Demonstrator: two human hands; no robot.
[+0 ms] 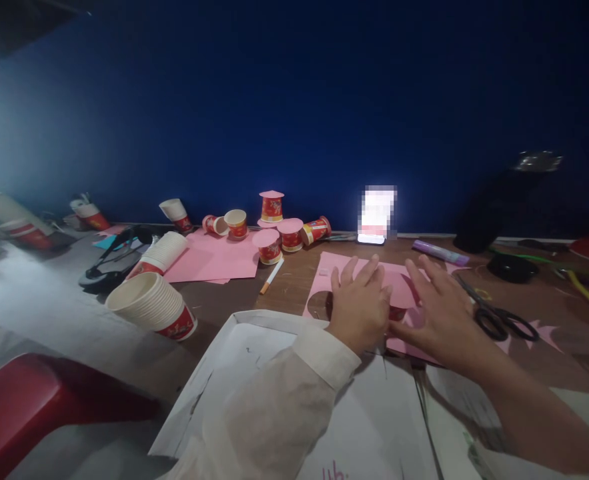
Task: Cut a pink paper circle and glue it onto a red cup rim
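My left hand (361, 303) and my right hand (434, 307) rest on either side of a pink paper disc (398, 283), fingers outstretched and spread. Under the disc a small part of a red paper cup (397, 312) shows; the hands hide most of it. My right thumb reaches toward the cup's near side; whether it touches cannot be made out. A sheet of pink paper (331, 263) with a round hole cut from it lies below. Black-handled scissors (499, 320) lie right of my right hand, near pink paper scraps (549, 337).
Left stand a stack of paper cups (149, 307) and more pink sheets (219, 257). Several red cups with pink discs, including a raised one (272, 207), stand behind. A cigarette (271, 277), lit phone (375, 213), purple glue stick (440, 253) and white box lid (254, 340) are nearby.
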